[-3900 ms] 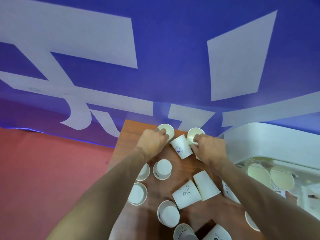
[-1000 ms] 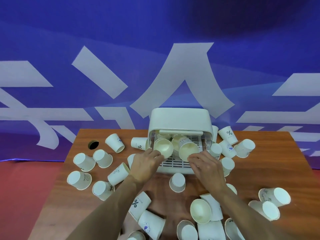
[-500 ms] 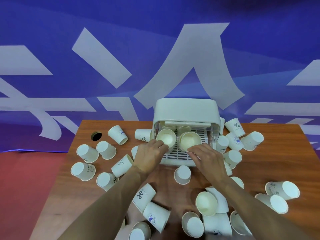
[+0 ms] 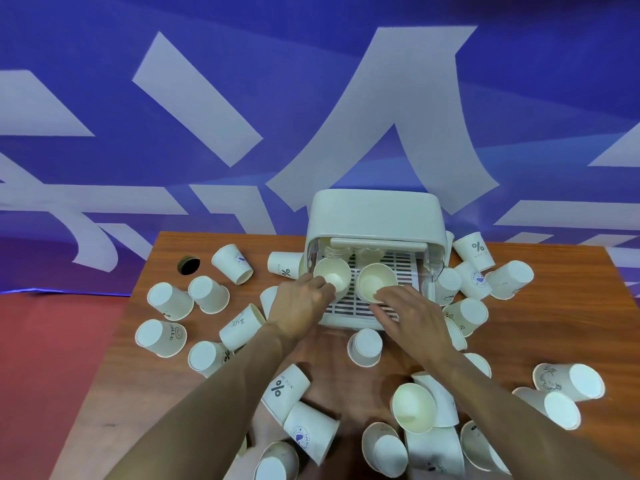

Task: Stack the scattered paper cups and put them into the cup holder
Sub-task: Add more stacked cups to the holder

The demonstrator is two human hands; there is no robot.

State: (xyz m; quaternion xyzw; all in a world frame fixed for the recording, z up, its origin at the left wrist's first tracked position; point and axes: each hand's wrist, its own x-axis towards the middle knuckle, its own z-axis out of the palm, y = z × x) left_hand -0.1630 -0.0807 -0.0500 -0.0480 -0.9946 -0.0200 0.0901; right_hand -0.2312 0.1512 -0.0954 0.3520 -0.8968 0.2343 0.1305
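The white cup holder (image 4: 374, 216) stands at the back middle of the wooden table (image 4: 571, 327), its front open over a slatted tray. Two paper cups stand on that tray, mouths up. My left hand (image 4: 301, 304) grips the left cup (image 4: 333, 274) at its near side. My right hand (image 4: 414, 318) lies over the tray's front edge with fingers spread, and its fingertips touch the right cup (image 4: 376, 279). More stacked cups show dimly deeper inside the holder. Several loose cups lie all around, such as a percent-sign cup (image 4: 285, 389).
Scattered cups crowd the table on both sides of the holder and under my forearms; an overturned one (image 4: 365, 346) stands just in front of the tray. A round hole (image 4: 188, 265) is at the table's back left. Red floor lies to the left, a blue banner behind.
Both hands came from the table's left end to the holder with a cup each. In the last second the two cups went from tilted to standing on the tray, and my right fingers loosened.
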